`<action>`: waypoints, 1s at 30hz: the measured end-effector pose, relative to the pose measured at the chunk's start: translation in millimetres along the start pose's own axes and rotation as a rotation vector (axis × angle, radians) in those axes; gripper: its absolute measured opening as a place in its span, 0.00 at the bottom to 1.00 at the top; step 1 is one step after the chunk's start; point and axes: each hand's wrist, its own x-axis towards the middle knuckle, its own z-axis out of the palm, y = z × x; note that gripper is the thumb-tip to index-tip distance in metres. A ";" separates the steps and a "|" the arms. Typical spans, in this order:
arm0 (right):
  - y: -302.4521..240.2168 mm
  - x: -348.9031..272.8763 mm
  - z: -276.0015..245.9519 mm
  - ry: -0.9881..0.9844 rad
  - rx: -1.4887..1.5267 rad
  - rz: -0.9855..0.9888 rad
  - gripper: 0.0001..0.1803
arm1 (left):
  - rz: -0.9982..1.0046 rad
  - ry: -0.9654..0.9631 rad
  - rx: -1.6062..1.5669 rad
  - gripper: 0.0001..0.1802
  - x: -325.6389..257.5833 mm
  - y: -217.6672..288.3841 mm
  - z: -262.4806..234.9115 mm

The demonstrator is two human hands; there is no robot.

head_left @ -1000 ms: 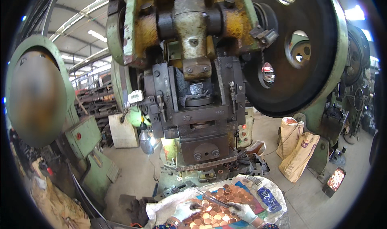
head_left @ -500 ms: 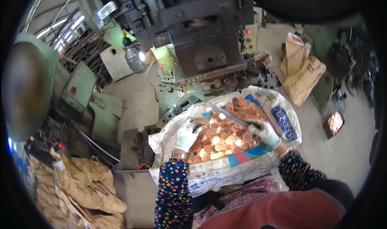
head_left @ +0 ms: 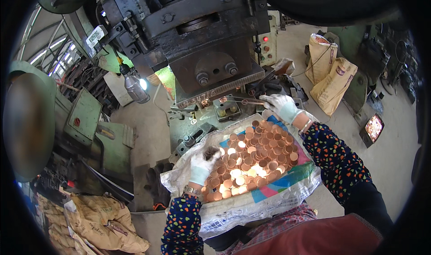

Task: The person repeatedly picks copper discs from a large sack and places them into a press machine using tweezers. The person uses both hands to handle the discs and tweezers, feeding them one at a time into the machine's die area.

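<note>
A white woven sack point(head_left: 269, 201) lies open on my lap, full of shiny copper discs point(head_left: 251, 156). My left hand point(head_left: 202, 163), in a white glove, rests on the discs at the sack's left side with fingers curled over some of them. My right hand point(head_left: 280, 106), also gloved, reaches forward past the sack and holds a thin metal rod point(head_left: 242, 100) that points left into the die area point(head_left: 224, 106) of a big dark punch press point(head_left: 202, 44). A copper disc lies on the die near the rod's tip.
A lit work lamp point(head_left: 134, 86) hangs left of the press. Green machine housings point(head_left: 90, 124) stand at left. Brown paper sacks point(head_left: 332, 79) stand at the right rear, more brown sacks point(head_left: 103, 223) at lower left. A glowing heater point(head_left: 373, 128) sits on the concrete floor at right.
The view has tilted down from the press to the lap. My right hand left the discs and reached forward to the die with the rod; my left hand stays on the discs.
</note>
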 end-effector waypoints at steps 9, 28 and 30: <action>5.1 41.8 9.9 0.058 -0.253 -0.040 0.17 | -0.042 0.184 -0.225 0.09 91.0 -1.2 -1.2; 14.2 35.5 20.9 -0.051 0.019 0.047 0.17 | 0.316 0.504 0.783 0.20 196.4 -5.4 59.0; 14.6 39.2 22.8 -0.002 0.020 0.048 0.17 | 0.422 0.584 0.827 0.17 196.6 -11.4 61.1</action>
